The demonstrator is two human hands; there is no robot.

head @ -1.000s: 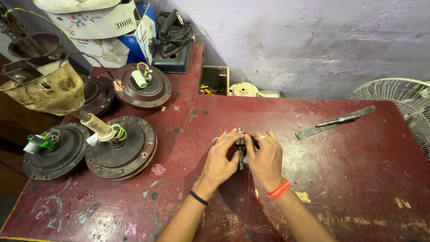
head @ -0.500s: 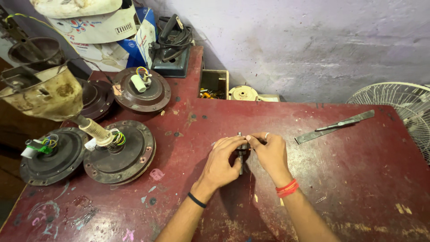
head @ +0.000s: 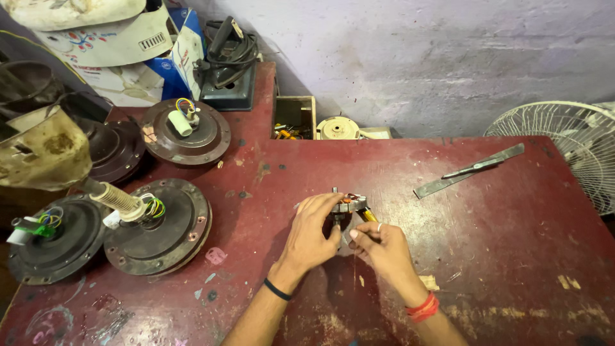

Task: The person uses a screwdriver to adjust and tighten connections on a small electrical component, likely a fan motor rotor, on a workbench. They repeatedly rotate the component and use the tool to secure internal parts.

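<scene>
Stator core (head: 349, 204), small with orange-wound coils, sits mid-bench on the worn red table (head: 500, 256), the left hand (head: 312, 234) cupped over it with fingers curled on its rim while the right hand (head: 382, 247) pinches a thin tool against its underside. White cartons with a blue box (head: 174, 64) are stacked at the far left corner, behind three round brown fan motor housings (head: 160, 227). A flat metal strip (head: 471, 170) lies well apart, right.
</scene>
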